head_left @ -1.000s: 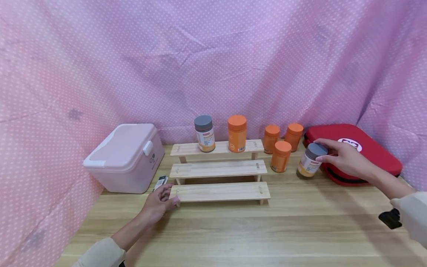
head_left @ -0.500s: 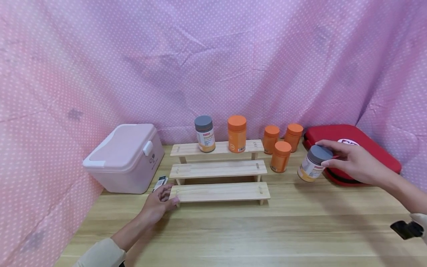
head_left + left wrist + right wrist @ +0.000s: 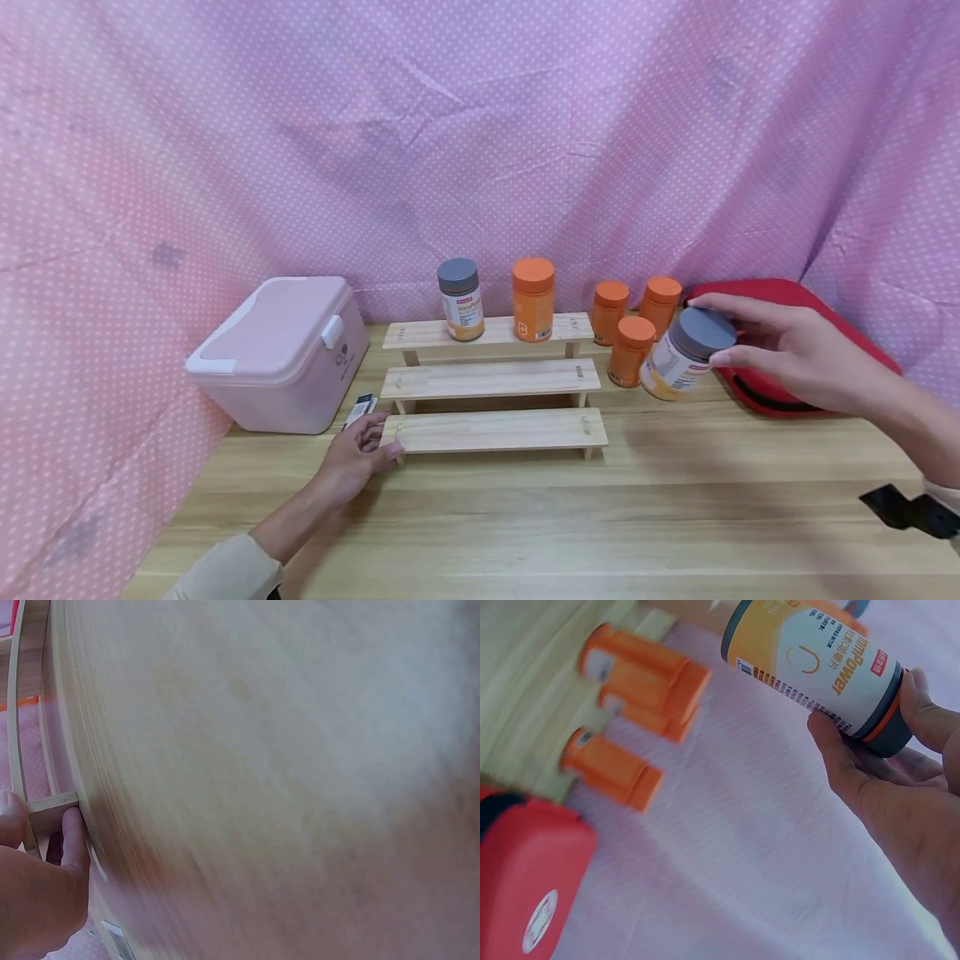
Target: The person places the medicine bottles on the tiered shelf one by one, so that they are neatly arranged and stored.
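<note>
My right hand [image 3: 806, 354] grips a grey-lidded supplement bottle [image 3: 671, 371] by its lid, tilted and lifted off the table. In the right wrist view the bottle's white and yellow label [image 3: 817, 667] shows the word ImmPower. At the left end of a three-tier wooden display rack [image 3: 491, 431], my left hand [image 3: 352, 467] holds the lowest tier. The left wrist view shows the left hand's [image 3: 45, 900] thumb and fingers around that end, by its short leg [image 3: 54, 802]. On the top tier stand another grey-lidded bottle [image 3: 461, 308] and a large orange bottle [image 3: 533, 304].
Three small orange bottles [image 3: 630, 362] stand on the table right of the rack, the held bottle close beside the front one. Behind my right hand lies a red case [image 3: 787, 292]. A pink lidded box [image 3: 270, 367] and a small packet [image 3: 362, 408] are at the left.
My right hand has raised the grey-lidded bottle from beside the red case, brought it nearer, then shifted it left toward the small orange bottles. The left hand stays in place.
</note>
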A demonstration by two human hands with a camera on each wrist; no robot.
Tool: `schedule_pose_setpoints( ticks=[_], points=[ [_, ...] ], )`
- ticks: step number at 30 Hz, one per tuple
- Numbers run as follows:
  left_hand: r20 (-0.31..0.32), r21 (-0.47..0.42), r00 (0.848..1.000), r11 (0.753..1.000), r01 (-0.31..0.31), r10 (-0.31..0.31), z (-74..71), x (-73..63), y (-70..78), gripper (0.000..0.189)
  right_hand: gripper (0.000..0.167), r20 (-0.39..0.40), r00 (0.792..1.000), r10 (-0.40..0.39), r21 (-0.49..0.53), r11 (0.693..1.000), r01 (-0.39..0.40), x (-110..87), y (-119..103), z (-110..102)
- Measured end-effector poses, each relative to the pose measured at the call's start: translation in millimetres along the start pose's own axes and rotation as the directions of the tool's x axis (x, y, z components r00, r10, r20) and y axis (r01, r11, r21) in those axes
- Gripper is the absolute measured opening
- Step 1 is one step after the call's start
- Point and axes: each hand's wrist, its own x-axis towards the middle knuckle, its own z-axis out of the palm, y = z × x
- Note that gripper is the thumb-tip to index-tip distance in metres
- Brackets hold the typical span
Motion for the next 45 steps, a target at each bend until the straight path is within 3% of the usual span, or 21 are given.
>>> schedule_pose_setpoints(
  ticks=[6,12,15,20,24,32,45],
  points=[
    [-0.007,-0.008,1.000,1.000,0.003,-0.003,0.3,0.0,0.6,0.057,0.061,0.053,0.998,-0.026,0.009,1.000,0.026,20.4,-19,19],
    [-0.008,-0.031,1.000,1.000,0.007,-0.007,0.5,0.4,0.7,0.056,0.059,0.114,0.993,0.002,0.055,0.998,-0.009,44.3,-38,40],
    [-0.005,-0.019,1.000,1.000,0.003,-0.003,-0.1,0.1,0.6,0.058,0.056,0.146,0.989,0.034,0.079,0.996,-0.046,59.6,-46,54],
    [-0.011,0.022,1.000,1.000,-0.005,0.005,-0.5,0.0,0.2,0.059,0.052,0.190,0.982,0.013,0.148,0.988,-0.042,84.1,-54,83],
    [-0.014,0.030,1.000,1.000,-0.008,0.009,-0.1,0.0,0.0,0.059,0.050,0.199,0.980,-0.016,0.166,0.986,-0.017,99.1,-56,105],
    [-0.001,0.030,1.000,0.999,-0.011,0.011,0.0,0.8,0.3,0.061,0.050,0.208,0.978,0.022,0.152,0.987,-0.055,126.2,-69,141],
    [-0.018,0.025,1.000,1.000,0.003,-0.002,0.0,0.7,1.4,0.058,0.054,0.241,0.967,0.084,0.135,0.984,-0.119,146.3,-76,180]
  ],
)
